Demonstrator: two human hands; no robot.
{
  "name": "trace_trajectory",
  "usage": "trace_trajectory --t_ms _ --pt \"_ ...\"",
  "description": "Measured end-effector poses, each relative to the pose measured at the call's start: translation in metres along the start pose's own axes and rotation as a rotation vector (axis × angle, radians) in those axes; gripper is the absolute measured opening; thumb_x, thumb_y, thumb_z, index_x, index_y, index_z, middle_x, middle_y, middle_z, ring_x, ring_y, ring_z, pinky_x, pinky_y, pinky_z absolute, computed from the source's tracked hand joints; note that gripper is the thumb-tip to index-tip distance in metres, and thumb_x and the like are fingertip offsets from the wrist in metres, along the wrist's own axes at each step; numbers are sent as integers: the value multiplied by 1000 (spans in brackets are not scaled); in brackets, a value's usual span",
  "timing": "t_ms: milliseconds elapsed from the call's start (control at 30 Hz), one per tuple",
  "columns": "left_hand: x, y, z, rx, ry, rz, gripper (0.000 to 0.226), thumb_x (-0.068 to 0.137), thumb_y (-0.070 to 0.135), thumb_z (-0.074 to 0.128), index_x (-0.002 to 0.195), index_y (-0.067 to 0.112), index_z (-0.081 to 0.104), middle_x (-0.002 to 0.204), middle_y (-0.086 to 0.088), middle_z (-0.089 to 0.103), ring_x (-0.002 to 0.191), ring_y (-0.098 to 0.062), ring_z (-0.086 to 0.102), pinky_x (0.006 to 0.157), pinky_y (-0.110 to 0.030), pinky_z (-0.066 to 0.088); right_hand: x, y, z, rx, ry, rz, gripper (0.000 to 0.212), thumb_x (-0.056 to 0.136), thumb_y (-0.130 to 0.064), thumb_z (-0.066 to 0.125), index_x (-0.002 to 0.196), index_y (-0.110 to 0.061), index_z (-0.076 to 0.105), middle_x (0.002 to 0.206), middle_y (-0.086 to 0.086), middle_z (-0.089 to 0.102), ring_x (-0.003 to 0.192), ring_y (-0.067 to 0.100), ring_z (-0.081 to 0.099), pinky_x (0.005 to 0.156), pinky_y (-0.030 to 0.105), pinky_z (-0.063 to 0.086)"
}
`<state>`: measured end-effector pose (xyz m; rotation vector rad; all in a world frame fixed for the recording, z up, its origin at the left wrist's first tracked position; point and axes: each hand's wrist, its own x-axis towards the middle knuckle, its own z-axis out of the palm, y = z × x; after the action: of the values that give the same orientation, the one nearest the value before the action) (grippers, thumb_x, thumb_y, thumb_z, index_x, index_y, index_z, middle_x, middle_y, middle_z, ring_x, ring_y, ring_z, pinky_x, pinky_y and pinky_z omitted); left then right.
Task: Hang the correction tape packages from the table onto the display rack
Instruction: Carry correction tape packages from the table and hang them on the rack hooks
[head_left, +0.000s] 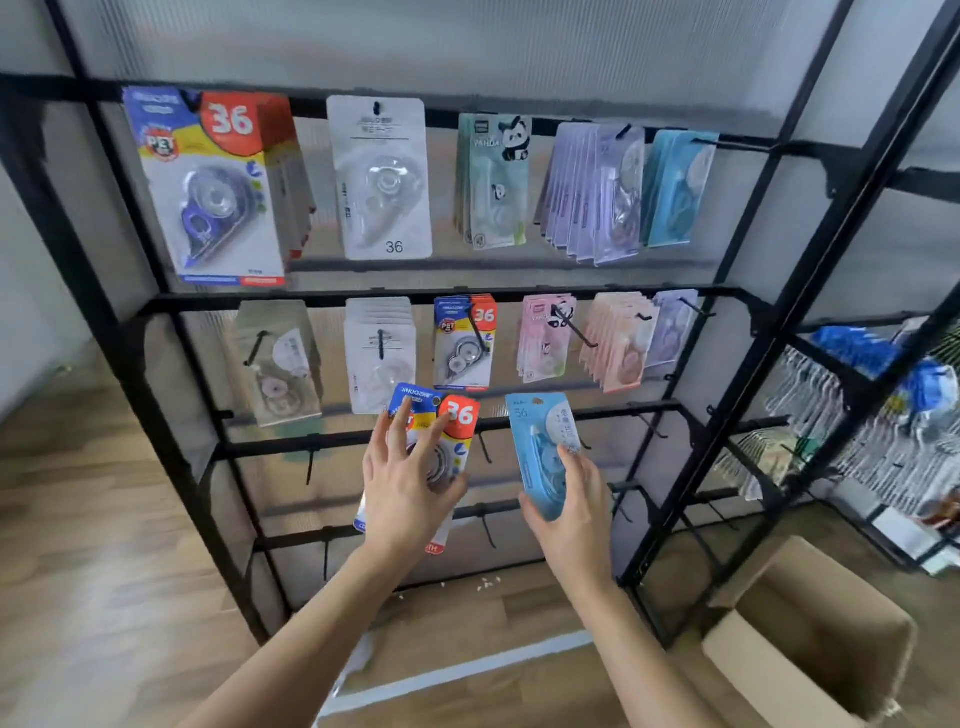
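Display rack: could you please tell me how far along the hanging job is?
The top two rows of the display rack already carry hung packages. In hand: the left hand holds a blue-and-red package, the right hand a light blue package, neither visibly hooked yet. The hooks on the lower rows are bare; the table is out of view.

The black display rack (363, 294) before me carries on its top bar a blue-and-red stack (213, 187), a white package (382, 176), a green panda stack (493, 182), a lilac stack (592, 192) and a light blue stack (675, 187). On the second bar hang a beige package (275, 358), a white stack (379, 353), a small blue-and-red stack (465, 340), a pink panda stack (543, 343), a peach stack (618, 343) and a pale lilac package (672, 332). The rack stands on the wooden floor (78, 519), where an open cardboard box (810, 623) sits at my right.
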<state>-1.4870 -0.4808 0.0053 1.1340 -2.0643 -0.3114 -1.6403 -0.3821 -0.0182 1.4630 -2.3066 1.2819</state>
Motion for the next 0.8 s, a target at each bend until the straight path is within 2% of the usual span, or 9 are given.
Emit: trace_trajectory --t_ms 400,600,800 --pt "62 63 85 28 127 -62 71 74 30 80 137 28 48 152 -12 29 142 -38 17 108 -51 25 95 96 -2 91 -84 -85 69 70 -14 82 129 4 50 128 24 51 116 40 51 89 56 48" --pt "71 69 104 63 201 -146 69 72 29 81 135 27 52 151 -12 31 142 -38 18 108 -53 25 115 118 0 125 -129 -161 70 73 -18 81 131 3 48 133 20 49 121 38 48 98 53 43" --pt "72 68 111 112 241 -164 69 70 28 82 134 26 54 149 -14 34 141 -40 21 106 -55 26 122 125 1 153 -164 -188 69 74 -19 80 132 2 48 133 19 49 122 35 47 98 51 45"
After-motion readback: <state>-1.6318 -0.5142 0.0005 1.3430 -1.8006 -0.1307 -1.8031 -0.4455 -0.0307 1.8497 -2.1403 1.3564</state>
